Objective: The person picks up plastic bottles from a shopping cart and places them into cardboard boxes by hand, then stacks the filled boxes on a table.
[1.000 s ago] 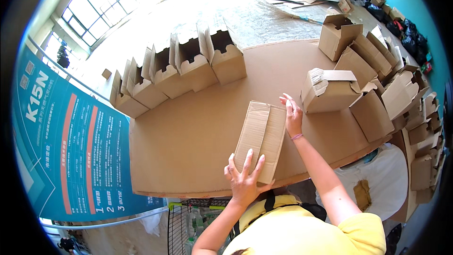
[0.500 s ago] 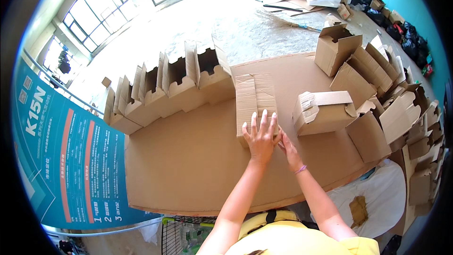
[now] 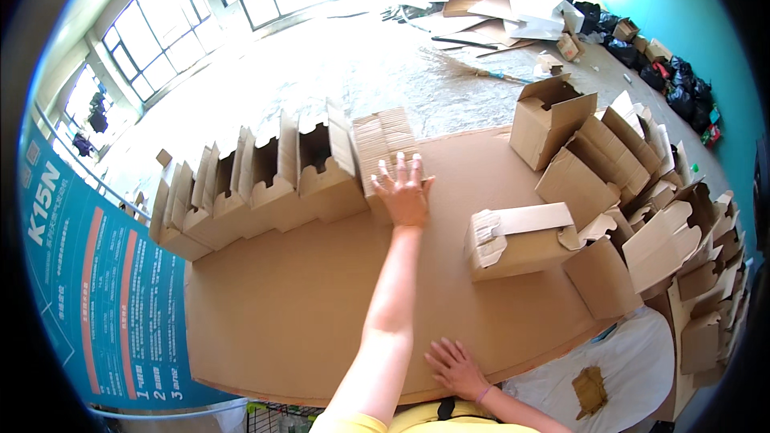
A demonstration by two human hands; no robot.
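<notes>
My left hand (image 3: 403, 195) reaches forward with fingers spread, its palm and fingers on a brown cardboard box (image 3: 382, 135). That box stands at the right end of a row of open-topped cardboard boxes (image 3: 277, 196), seemingly against the last one. Part of its near side is hidden behind my hand. Close to the front edge of the cardboard-covered table (image 3: 281, 313), my right hand (image 3: 457, 369) lies with its fingers extended and holds nothing. Between my hands and to the right sits another cardboard box (image 3: 521, 244) with a folded top.
Several open boxes (image 3: 589, 164) crowd the table's right side, with more heaped beyond. A white sack (image 3: 618, 361) lies at the lower right. At the left hangs a teal banner (image 3: 104, 297). A broom (image 3: 473, 70), cardboard scraps (image 3: 497, 12) and black bags (image 3: 682, 84) are on the far floor.
The box under my left hand has moved away and left, up to the row. My right hand has left it and come back to the table's near edge. The view has shifted somewhat.
</notes>
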